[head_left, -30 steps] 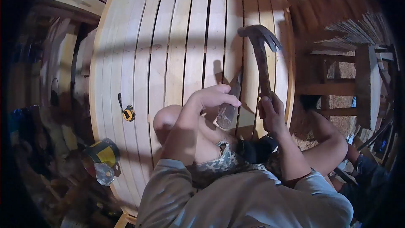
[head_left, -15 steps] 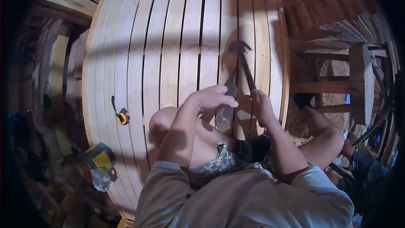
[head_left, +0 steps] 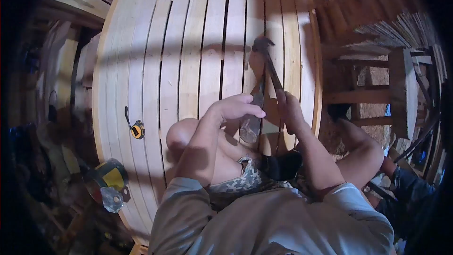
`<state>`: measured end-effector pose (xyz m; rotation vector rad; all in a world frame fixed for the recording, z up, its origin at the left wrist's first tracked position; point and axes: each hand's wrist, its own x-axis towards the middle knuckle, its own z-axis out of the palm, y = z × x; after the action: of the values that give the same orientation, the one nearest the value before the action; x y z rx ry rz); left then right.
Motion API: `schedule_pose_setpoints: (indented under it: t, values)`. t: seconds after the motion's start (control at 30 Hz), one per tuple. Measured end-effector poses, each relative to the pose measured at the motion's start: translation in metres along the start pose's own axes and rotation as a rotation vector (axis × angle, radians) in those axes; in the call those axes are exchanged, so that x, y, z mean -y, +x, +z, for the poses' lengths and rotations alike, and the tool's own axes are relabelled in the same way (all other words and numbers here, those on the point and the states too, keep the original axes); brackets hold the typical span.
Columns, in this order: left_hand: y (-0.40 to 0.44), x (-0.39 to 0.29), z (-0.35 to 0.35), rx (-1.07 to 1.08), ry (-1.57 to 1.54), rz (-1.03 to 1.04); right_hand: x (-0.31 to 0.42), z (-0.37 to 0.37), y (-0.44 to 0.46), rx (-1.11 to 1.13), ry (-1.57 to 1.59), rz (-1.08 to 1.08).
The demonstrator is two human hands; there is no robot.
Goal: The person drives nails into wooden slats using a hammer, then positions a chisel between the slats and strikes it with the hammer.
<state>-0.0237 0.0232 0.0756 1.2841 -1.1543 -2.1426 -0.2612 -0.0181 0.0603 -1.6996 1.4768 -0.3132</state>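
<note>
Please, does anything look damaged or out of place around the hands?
Only the handle in the left hand stands out: its near end looks rough and worn, perhaps from hammering. Nothing looks spilled on the boards.

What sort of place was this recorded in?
Probably a woodworking shop, going by the large slatted wooden surface, the claw hammer in the person's right hand, and the tape measure lying on the slats.
</note>
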Motion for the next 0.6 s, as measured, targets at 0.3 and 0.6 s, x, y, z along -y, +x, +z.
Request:
schedule_pose_setpoints:
  t: [0.3,0.6]
  values:
    - [-0.009,-0.014,0.002,-0.034,-0.032,-0.048,-0.009,0.004,-0.022,-0.133,0.206,-0.263]
    - [-0.010,-0.013,0.014,-0.097,-0.098,-0.108,-0.038,0.015,0.006,0.025,0.411,0.232]
